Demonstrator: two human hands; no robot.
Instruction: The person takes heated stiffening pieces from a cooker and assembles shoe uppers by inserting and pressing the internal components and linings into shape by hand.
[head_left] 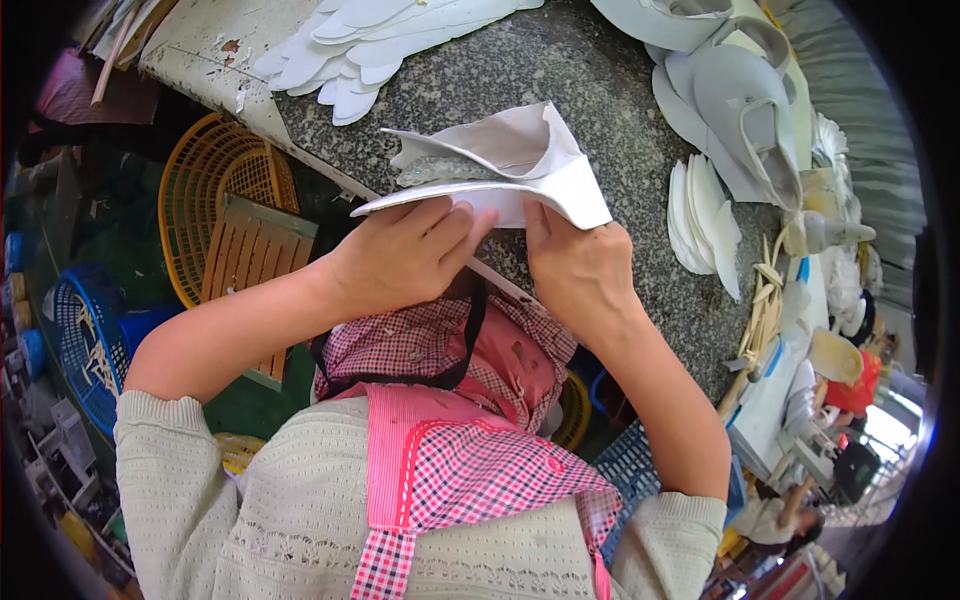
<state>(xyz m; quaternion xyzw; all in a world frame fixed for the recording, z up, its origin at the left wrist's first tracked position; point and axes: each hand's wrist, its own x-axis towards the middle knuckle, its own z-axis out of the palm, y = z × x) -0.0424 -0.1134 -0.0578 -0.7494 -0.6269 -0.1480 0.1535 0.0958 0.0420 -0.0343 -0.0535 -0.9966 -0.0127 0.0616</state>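
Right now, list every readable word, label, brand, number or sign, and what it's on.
No readable text.
White piece in both hands: no lettering visible.
Red mark on the checked apron: too small to read.
Red item, right background: too blurred.

A workshop is indicated: flat white pieces [400, 40] are heaped on a speckled table [600, 90], shaped pale forms [725, 110] are stacked at its far right, openwork baskets [190, 170] (one orange, one blue) are placed at left, and a checked apron [500, 470] is worn.
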